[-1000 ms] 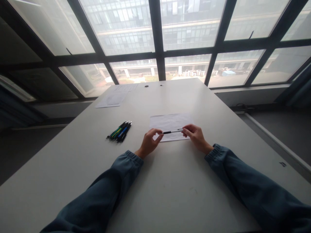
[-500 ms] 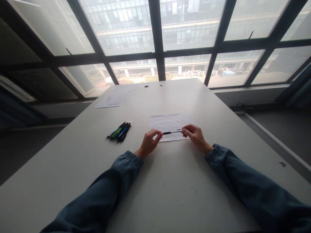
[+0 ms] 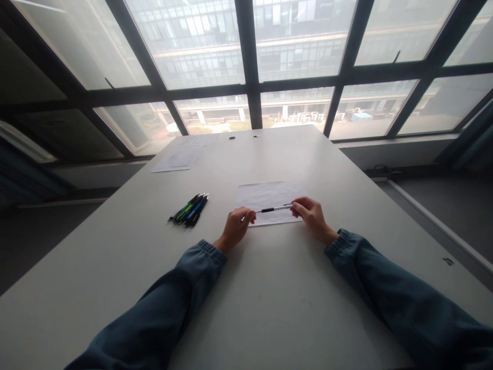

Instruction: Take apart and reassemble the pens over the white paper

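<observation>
A pen (image 3: 282,207) with a white barrel and a black grip lies level above a sheet of white paper (image 3: 265,192). The thumb and fingers of my right hand (image 3: 313,218) pinch its clip end. At the opposite end, a thin dark point sticks out of the grip and reaches the fingertips of my left hand (image 3: 235,226). Those left fingers are pinched together, and whatever they hold is hidden. To the left on the table, a pile of several pens (image 3: 188,210) in black, green, yellow and blue lies side by side.
The white table (image 3: 239,298) stretches toward tall framed windows (image 3: 296,41). More printed papers (image 3: 175,156) lie at its far left. Near the back edge are a small dark round item (image 3: 231,137) and another tiny object (image 3: 256,136).
The pen has shifted slightly right with my right hand, away from my left. Its thin point now shows between the grip and my left fingertips, where the grip met them before.
</observation>
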Demonstrator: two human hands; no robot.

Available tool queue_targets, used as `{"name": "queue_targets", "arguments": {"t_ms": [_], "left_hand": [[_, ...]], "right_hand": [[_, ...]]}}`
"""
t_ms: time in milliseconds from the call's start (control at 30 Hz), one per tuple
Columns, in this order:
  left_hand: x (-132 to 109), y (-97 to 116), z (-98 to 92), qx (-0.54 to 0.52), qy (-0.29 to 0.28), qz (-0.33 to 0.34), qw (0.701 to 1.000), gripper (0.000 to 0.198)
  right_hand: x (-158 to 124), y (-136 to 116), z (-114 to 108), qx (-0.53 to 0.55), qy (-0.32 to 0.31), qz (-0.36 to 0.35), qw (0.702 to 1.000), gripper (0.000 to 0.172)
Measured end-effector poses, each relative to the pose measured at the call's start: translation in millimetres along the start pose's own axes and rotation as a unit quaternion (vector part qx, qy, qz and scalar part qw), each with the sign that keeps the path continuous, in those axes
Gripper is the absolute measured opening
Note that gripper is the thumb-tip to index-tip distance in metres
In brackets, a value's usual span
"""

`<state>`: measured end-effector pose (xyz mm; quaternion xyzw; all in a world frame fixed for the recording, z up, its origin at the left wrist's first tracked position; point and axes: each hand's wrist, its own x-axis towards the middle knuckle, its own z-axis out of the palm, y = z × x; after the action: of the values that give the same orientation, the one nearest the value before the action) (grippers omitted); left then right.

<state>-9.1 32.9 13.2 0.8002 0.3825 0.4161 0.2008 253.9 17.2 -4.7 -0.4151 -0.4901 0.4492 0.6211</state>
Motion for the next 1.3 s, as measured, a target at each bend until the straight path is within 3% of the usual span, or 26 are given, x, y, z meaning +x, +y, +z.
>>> {"name": "queue_targets", "arguments": {"t_ms": [200, 367, 533, 733, 900, 1067, 1300], "left_hand": [[-1.2, -2.1, -0.2, 0.019, 0.044, -0.035, 0.998, 0.050], [0.9, -6.1, -2.1, 0.045, 0.093, -0.063, 0.993, 0.039], [3.5, -8.9, -1.9, 0.042, 0.098, -0.042, 0.993, 0.021], [3.2, -13.3, 0.2, 0.043, 0.086, -0.008, 0.995, 0.014], [7.5, -19.3, -12.2, 0.150, 0.021, 0.029, 0.988, 0.013], [11.5, -27.1, -29.6, 0.282, -0.069, 0.045, 0.956, 0.017], [10.2, -36.1, -29.6, 0.254, -0.109, 0.039, 0.960, 0.027]], "right_hand": [[3.9, 4.5, -2.8, 0.014, 0.038, 0.003, 0.999, 0.027], [4.5, 6.1, -4.2, 0.030, 0.063, 0.000, 0.998, 0.022], [5.0, 8.0, -4.6, 0.022, 0.071, -0.004, 0.997, 0.023], [4.8, 9.1, -5.4, 0.036, 0.069, -0.008, 0.997, 0.022], [4.1, 8.0, -4.4, 0.033, 0.068, -0.009, 0.997, 0.023], [3.6, 5.5, -2.1, 0.021, 0.064, -0.011, 0.998, 0.022], [2.7, 3.2, 0.1, 0.023, 0.056, -0.013, 0.998, 0.020]]}}
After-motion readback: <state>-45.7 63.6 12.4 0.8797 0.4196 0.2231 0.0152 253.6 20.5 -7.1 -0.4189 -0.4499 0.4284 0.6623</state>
